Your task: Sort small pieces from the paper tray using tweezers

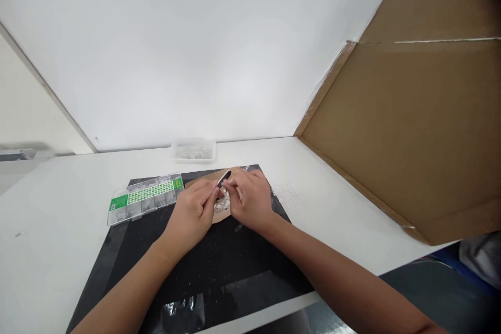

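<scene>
Centrally, slim piece (pixel 224 178): black and white, between the hands, tipped toward one o'clock.
Left hand (pixel 195 210): thumb and fingers pinch the slim piece's near end.
Right hand (pixel 252 197): at three o'clock, fingertips bunched against it; whether they pinch anything is hard to tell.
Brown sheet (pixel 206 176): beneath the hands, pale bits (pixel 222 205) on it.
Clear case (pixel 151 194): nine o'clock, green-labelled, overlapping the black mat (pixel 211 266).
Plastic tub (pixel 194 159): eleven o'clock.

The hands (pixel 251 195) partly hide white pieces (pixel 223 203).
</scene>
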A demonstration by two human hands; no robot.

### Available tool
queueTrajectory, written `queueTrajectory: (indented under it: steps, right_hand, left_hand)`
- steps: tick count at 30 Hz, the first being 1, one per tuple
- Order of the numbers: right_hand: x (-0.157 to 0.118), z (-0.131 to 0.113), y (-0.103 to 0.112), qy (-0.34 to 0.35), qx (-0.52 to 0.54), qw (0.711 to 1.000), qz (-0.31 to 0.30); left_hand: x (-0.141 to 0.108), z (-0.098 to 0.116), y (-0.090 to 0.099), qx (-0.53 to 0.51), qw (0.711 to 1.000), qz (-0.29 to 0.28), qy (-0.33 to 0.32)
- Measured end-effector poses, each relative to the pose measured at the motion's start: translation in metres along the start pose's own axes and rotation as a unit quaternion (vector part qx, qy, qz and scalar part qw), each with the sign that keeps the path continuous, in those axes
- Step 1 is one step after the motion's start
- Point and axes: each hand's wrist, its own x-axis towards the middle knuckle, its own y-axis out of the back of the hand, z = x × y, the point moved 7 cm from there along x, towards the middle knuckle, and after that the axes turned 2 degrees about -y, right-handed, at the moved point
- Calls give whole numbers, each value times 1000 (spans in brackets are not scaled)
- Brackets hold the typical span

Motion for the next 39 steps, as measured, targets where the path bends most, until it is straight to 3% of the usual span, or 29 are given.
queueTrajectory:
  steps: [12, 23, 39]
  right_hand:
    - [3, 0, 2, -12, 7, 1000, -2]
    - [2, 3, 5, -81, 59, 995, -2]
    - [4, 6, 2, -85, 119, 989, -9]
  left_hand:
    - [2, 2, 1, 13, 1000, 4, -17]
    - [-2, 9, -2, 100, 993, -2, -59]
    - [2, 6, 6, 47, 998, 33, -13]
